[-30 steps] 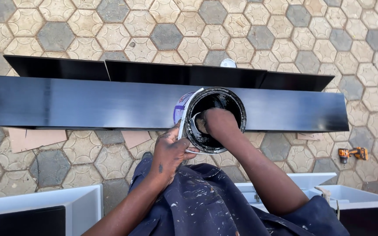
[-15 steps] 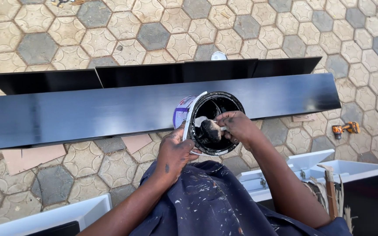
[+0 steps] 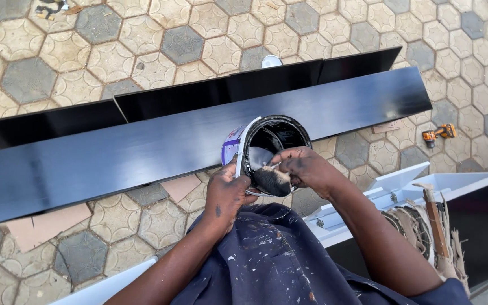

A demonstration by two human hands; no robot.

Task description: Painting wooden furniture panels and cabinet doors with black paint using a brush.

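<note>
1. Over your lap, your left hand (image 3: 228, 195) grips the tilted can (image 3: 266, 149).
2. At three o'clock, your right hand (image 3: 306, 169) now lifts the loaded brush (image 3: 272, 179) to the rim.

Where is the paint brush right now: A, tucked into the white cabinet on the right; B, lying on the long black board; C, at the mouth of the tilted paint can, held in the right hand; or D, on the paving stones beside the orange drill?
C: the right hand holds the brush, its dark bristles at the open mouth of the paint can, which the left hand steadies, tilted toward the person.
</note>
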